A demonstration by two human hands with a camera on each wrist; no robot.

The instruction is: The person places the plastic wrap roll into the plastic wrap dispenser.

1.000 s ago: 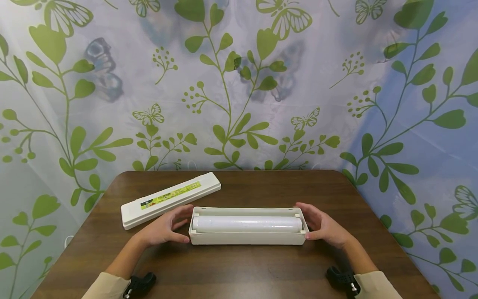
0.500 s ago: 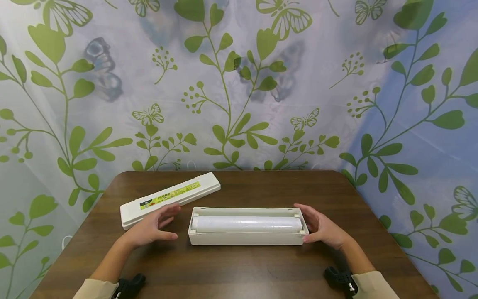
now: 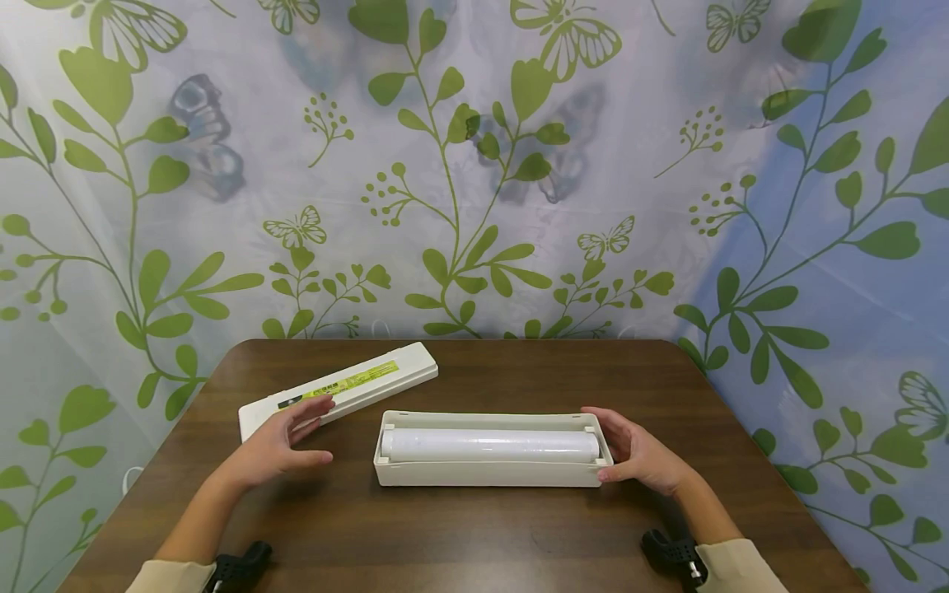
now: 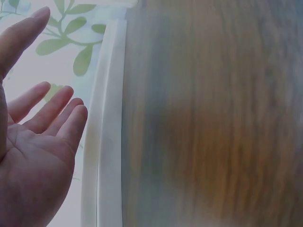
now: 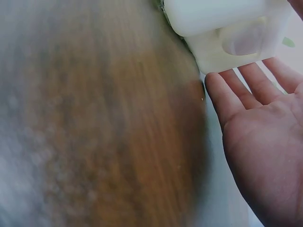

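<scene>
A white open box (image 3: 489,475) stands on the table with a roll of cling film (image 3: 493,445) lying lengthwise inside it. At its right end is my right hand (image 3: 643,458), thumb by the near corner and fingers by the far one. The right wrist view has those fingers extended, their tips at the end of the box (image 5: 208,49). My left hand (image 3: 270,451) hovers apart from the box, fingers loosely spread and holding nothing. Behind it lies the long white lid (image 3: 408,362) with a green and yellow label, partly covered by the hand.
The brown wooden table (image 3: 474,535) carries the box in its middle and the lid slantwise at back left. A curtain (image 3: 474,165) printed with leaves and butterflies hangs behind the table. A black strap (image 3: 240,564) sits on each wrist.
My left hand has left the left end of the box and moved left, now in front of the lid. The box and lid stay in place; my right hand has barely moved.
</scene>
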